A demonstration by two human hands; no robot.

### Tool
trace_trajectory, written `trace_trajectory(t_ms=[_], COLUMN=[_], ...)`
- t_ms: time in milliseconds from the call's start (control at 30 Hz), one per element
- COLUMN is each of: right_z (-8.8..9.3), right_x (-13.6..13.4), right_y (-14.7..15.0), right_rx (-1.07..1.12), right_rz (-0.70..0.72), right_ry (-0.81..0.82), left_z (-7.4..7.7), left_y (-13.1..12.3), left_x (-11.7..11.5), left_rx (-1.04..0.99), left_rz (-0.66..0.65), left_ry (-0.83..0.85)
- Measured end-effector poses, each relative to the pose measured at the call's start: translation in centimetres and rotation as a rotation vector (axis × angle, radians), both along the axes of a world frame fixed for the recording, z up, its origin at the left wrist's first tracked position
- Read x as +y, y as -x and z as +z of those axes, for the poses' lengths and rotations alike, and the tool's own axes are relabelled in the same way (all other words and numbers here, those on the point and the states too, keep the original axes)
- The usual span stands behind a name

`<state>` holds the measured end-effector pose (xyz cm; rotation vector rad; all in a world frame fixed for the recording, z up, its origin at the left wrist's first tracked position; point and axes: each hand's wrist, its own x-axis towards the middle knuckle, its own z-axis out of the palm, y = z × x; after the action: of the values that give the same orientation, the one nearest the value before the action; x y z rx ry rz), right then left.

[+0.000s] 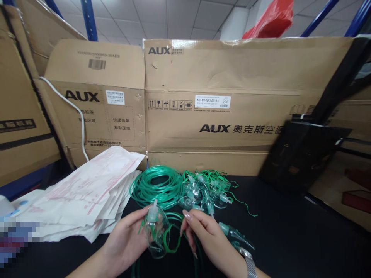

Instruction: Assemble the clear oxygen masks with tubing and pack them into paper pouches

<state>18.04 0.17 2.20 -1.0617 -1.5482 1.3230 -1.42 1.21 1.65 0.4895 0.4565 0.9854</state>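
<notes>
My left hand (pixel 127 241) is closed around a clear plastic face mask (pixel 156 231) with a green elastic strap, held just above the black table. My right hand (pixel 204 235) is beside it, its fingers pinched on the thin green strap or tube near the mask; what exactly they grip is hard to make out. A coil of green tubing (pixel 156 185) lies just beyond my hands. To its right sits a heap of several more clear masks (pixel 205 189) with green straps.
A stack of white paper pouches with red print (pixel 87 193) lies at the left. Large AUX cardboard boxes (pixel 220 104) wall off the back of the black table (pixel 290 239). A black panel (pixel 301 154) leans at the right. A white cable (pixel 72 108) hangs over the left box.
</notes>
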Motion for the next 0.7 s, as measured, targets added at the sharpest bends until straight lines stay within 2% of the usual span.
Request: trace_trajectory(t_ms=[267, 367, 500, 700], right_z=[-1.1, -1.2, -0.5, 0.4], right_x=[0.1, 0.0, 0.8, 3.9], right_y=[0.1, 0.1, -0.8, -4.4], right_rx=[-0.034, -0.088, -0.123, -0.294], right_rz=[0.125, 0.113, -0.031, -0.393], right_ry=[0.018, 0.002, -0.072, -0.359], left_z=[-0.3, -0.3, -0.4, -0.6], left_y=[-0.1, -0.2, -0.3, -0.3], left_x=[-0.2, -0.1, 0.1, 0.3], left_rx=[-0.029, -0.049, -0.001, 0.064], left_rz=[-0.029, -0.021, 0.024, 0.04], left_ry=[-0.024, -0.079, -0.154, -0.133])
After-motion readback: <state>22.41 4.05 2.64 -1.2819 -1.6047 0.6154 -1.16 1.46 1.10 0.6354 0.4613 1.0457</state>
